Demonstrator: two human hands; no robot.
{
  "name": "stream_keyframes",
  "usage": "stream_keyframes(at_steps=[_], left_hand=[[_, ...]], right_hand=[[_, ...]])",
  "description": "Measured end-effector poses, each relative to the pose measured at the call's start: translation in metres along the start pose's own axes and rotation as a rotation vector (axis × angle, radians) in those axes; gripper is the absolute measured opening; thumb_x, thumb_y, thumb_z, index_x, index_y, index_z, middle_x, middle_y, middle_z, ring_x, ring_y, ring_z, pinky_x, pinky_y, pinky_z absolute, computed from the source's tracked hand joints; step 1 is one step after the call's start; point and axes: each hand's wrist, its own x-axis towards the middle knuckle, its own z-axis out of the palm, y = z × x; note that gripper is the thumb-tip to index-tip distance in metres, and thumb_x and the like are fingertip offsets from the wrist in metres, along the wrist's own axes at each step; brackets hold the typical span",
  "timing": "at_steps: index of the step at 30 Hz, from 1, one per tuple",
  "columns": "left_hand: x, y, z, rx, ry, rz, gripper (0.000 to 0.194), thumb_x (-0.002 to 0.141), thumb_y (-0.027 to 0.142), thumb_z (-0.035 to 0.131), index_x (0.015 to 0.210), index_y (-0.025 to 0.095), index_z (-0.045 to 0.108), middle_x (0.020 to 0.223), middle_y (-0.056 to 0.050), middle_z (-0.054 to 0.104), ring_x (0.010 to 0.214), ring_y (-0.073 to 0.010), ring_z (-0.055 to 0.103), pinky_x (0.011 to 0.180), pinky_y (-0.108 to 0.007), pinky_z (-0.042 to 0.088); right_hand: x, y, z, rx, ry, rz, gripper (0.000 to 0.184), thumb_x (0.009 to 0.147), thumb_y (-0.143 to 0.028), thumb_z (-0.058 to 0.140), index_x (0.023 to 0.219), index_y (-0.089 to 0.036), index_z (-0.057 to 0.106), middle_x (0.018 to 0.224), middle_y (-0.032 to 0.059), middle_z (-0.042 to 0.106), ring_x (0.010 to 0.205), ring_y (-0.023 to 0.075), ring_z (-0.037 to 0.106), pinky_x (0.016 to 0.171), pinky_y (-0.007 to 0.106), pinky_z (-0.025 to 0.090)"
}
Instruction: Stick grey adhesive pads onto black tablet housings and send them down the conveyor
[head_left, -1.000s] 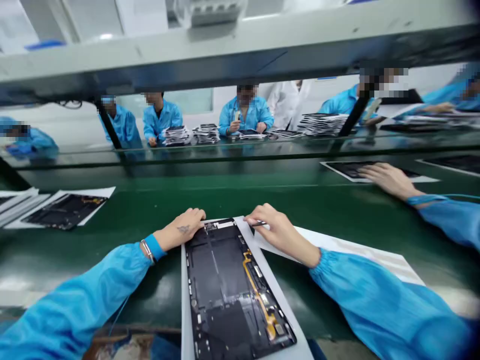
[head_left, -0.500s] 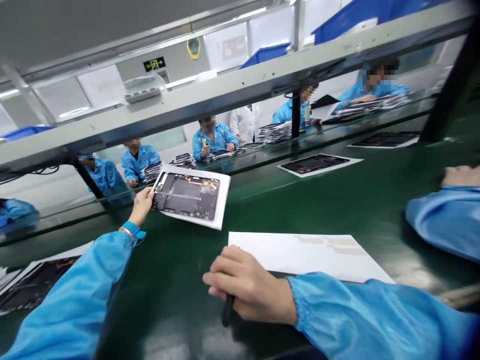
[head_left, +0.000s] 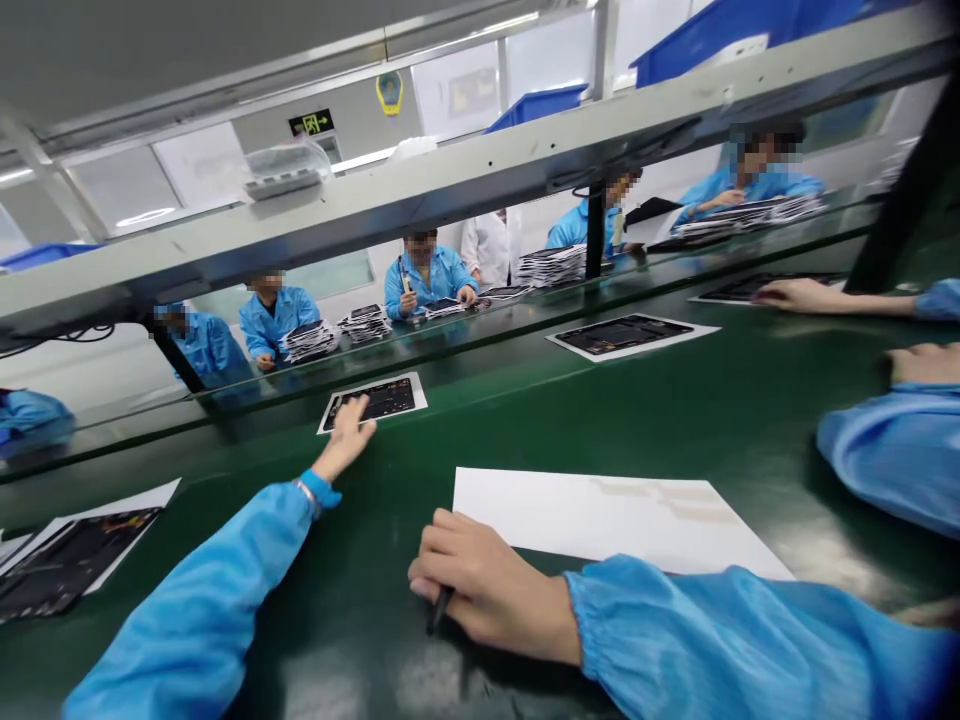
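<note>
My left hand (head_left: pixel 346 440) is stretched out over the bench with its fingers apart. The fingertips overlap the near edge of a dark tablet housing (head_left: pixel 391 398) lying on a white sheet; I cannot tell whether they touch it. Closer to me, my right hand (head_left: pixel 499 590) is closed around a thin black pen-like tool (head_left: pixel 439 610), mostly hidden in the fist, its end pointing down. Just beyond that hand lies a white paper sheet (head_left: pixel 540 505) with a beige patch, partly covered by my hand and sleeve.
More dark tablet housings on white sheets lie at the left (head_left: pixel 82 560) and farther along the green bench (head_left: pixel 630 335). A neighbour's hand (head_left: pixel 802 295) reaches in from the right, near a sleeve (head_left: pixel 885 450). A metal shelf beam (head_left: pixel 450 190) crosses above; co-workers sit beyond.
My left hand has let go of the tablet housing, which was held up and now lies flat on the far side. A neighbour's hand has come in at the right.
</note>
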Motion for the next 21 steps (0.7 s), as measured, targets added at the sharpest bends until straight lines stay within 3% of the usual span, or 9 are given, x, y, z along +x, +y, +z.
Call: stream_keyframes(at_steps=[2, 4, 6, 8, 10, 16, 21], left_hand=[[-0.052, 0.013, 0.007, -0.061, -0.144, 0.141, 0.043, 0.098, 0.034, 0.055, 0.14, 0.023, 0.056, 0.153, -0.005, 0.046, 0.147, -0.0222, 0.034, 0.127, -0.043, 0.021], [-0.105, 0.026, 0.009, -0.212, -0.325, 0.291, 0.05, 0.103, 0.045, 0.043, 0.147, 0.022, 0.048, 0.157, -0.005, 0.04, 0.148, -0.0221, 0.032, 0.127, -0.044, 0.02], [-0.147, 0.034, 0.008, -0.388, -0.511, 0.286, 0.061, 0.104, 0.055, 0.037, 0.155, 0.023, 0.036, 0.161, -0.006, 0.032, 0.149, -0.0217, 0.031, 0.127, -0.042, 0.021], [-0.17, 0.036, 0.007, -0.503, -0.643, 0.236, 0.071, 0.102, 0.06, 0.037, 0.16, 0.023, 0.02, 0.165, -0.006, 0.019, 0.152, -0.0226, 0.023, 0.127, -0.041, 0.018], [-0.175, 0.035, 0.008, -0.588, -0.71, 0.219, 0.076, 0.101, 0.062, 0.041, 0.161, 0.022, 0.015, 0.166, -0.008, 0.017, 0.152, -0.0244, 0.024, 0.127, -0.042, 0.019], [-0.155, 0.03, 0.012, -0.778, -0.655, 0.207, 0.052, 0.1, 0.049, 0.053, 0.145, 0.022, 0.053, 0.145, -0.009, 0.055, 0.132, -0.0253, 0.054, 0.115, -0.04, 0.04], [-0.155, 0.034, 0.008, -0.803, -0.673, 0.169, 0.049, 0.098, 0.049, 0.055, 0.138, 0.02, 0.06, 0.125, -0.01, 0.067, 0.113, -0.0264, 0.064, 0.103, -0.04, 0.049]], right_hand=[[-0.002, 0.003, 0.002, 0.019, -0.015, 0.033, 0.019, 0.097, -0.017, 0.05, 0.083, -0.018, 0.062, 0.079, 0.004, 0.063, 0.074, 0.0168, 0.046, 0.064, 0.031, 0.035], [-0.003, 0.006, 0.004, 0.056, -0.007, 0.064, 0.024, 0.098, -0.017, 0.048, 0.078, -0.018, 0.06, 0.078, 0.0043, 0.062, 0.075, 0.0174, 0.046, 0.066, 0.031, 0.037], [-0.005, 0.009, 0.004, 0.113, -0.001, 0.092, 0.028, 0.099, -0.018, 0.046, 0.074, -0.018, 0.057, 0.078, 0.0049, 0.063, 0.077, 0.0178, 0.048, 0.067, 0.031, 0.039], [-0.006, 0.011, 0.004, 0.162, -0.021, 0.131, 0.029, 0.101, -0.02, 0.045, 0.074, -0.019, 0.057, 0.078, 0.0049, 0.064, 0.077, 0.0179, 0.049, 0.068, 0.031, 0.04], [-0.007, 0.013, 0.004, 0.194, -0.048, 0.179, 0.03, 0.102, -0.023, 0.044, 0.077, -0.019, 0.06, 0.081, 0.0047, 0.066, 0.077, 0.0178, 0.051, 0.068, 0.031, 0.041], [-0.012, 0.017, 0.005, 0.168, -0.061, 0.238, 0.038, 0.105, -0.033, 0.04, 0.075, -0.02, 0.059, 0.074, 0.0046, 0.063, 0.074, 0.0178, 0.053, 0.065, 0.031, 0.04], [-0.013, 0.016, 0.004, 0.174, -0.059, 0.246, 0.041, 0.106, -0.036, 0.038, 0.075, -0.02, 0.059, 0.073, 0.0045, 0.063, 0.073, 0.0179, 0.053, 0.064, 0.031, 0.04]])
